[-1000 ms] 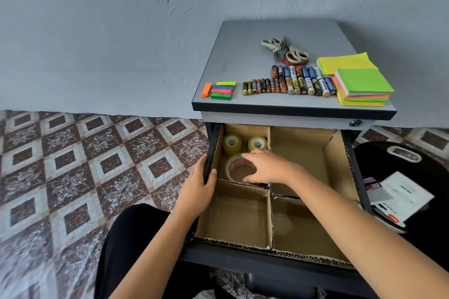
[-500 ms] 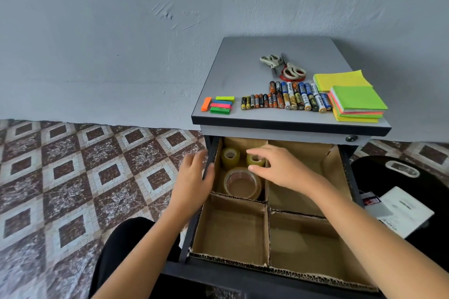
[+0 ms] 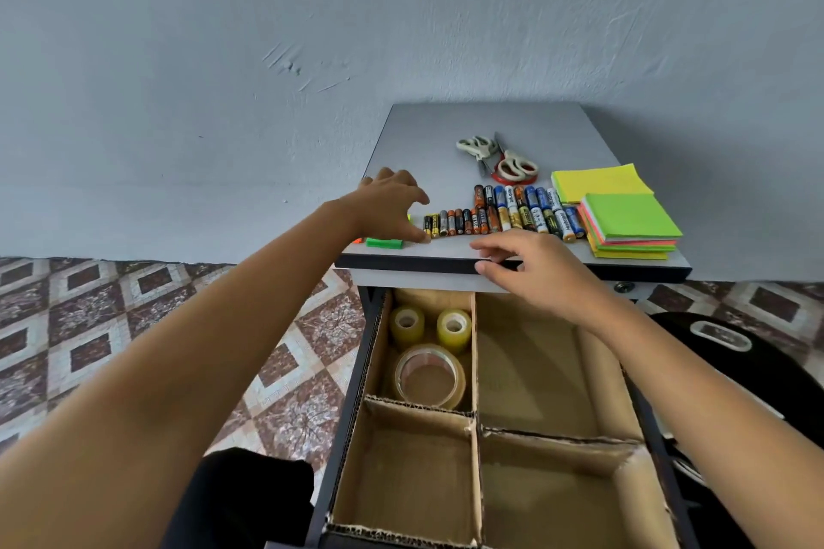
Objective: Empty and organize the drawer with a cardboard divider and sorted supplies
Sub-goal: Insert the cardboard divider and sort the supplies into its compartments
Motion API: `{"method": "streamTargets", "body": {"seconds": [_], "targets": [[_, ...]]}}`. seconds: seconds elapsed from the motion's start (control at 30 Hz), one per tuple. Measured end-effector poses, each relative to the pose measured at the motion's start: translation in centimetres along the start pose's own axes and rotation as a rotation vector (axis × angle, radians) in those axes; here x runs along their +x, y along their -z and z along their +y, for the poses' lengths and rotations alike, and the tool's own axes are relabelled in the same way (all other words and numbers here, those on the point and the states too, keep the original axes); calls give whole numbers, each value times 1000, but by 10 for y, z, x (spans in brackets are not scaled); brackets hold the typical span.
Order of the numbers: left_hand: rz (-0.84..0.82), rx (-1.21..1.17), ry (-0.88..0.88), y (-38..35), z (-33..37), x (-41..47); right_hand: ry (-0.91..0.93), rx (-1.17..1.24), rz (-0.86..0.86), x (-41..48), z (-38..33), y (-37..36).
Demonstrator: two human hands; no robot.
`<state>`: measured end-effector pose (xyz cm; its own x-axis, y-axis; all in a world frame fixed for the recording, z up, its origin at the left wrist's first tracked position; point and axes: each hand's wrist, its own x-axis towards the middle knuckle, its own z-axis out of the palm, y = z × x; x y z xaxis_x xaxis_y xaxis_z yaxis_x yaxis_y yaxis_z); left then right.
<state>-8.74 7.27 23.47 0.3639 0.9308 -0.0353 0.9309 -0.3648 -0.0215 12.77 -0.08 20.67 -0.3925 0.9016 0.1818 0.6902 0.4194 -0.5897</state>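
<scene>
While right hand (image 3: pixel 530 267) rests loose-fingered on cabinet edge (image 3: pixel 401 264), left hand (image 3: pixel 392 205) arches over sticky flags (image 3: pixel 384 242), grip on them unclear

No legible text, brand or number anywhere. Row of small cylindrical batteries in orange, black, blue and gold wrappers (image 3: pixel 504 214) on the grey cabinet top (image 3: pixel 423 138): print on the wrappers, too small and blurred to read. Black rounded object (image 3: pixel 767 374) at right carries a white oval patch (image 3: pixel 720 334), nothing readable on it. Brown corrugated cardboard divider (image 3: pixel 476 370): faint marks in the back right compartment, unreadable.
</scene>
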Motion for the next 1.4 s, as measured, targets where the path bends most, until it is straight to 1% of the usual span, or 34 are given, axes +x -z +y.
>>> {"method": "streamTargets", "body": {"seconds": [0.1,0.17,0.27,0.37,0.47,0.53,0.63,0.73,0.83,0.93,1.13,1.27,1.4], "targets": [[-87,39,-25,-3,-3,11,-1,-3,5,3,3,0],[-102,34,-24,-5,-6,14,0,3,10,6,6,0],[-74,-4,-25,-6,-8,14,11,13,15,11,5,-1],[-8,-97,-14,-7,-10,8,37,-20,33,24,0,0],[48,-127,4,-4,-16,-1,79,-162,28,49,-6,1],[56,-132,9,-3,-21,-7,64,-314,-45,69,-9,1],[61,-139,21,-2,-28,-11,-1,-548,-219,92,-13,-3],[52,-140,24,-3,-32,-12,-17,-615,-302,105,-12,-7],[61,-140,19,-1,-33,-13,-6,-573,-293,110,-11,-9],[67,-144,21,1,-32,-11,26,-479,-236,110,-9,-10],[22,-103,-11,-3,-20,3,14,-248,-85,106,4,2],[-20,-42,-28,-5,-11,14,17,-216,-32,98,11,14],[-53,20,-47,-6,-5,21,25,-223,-26,92,13,21]]}}
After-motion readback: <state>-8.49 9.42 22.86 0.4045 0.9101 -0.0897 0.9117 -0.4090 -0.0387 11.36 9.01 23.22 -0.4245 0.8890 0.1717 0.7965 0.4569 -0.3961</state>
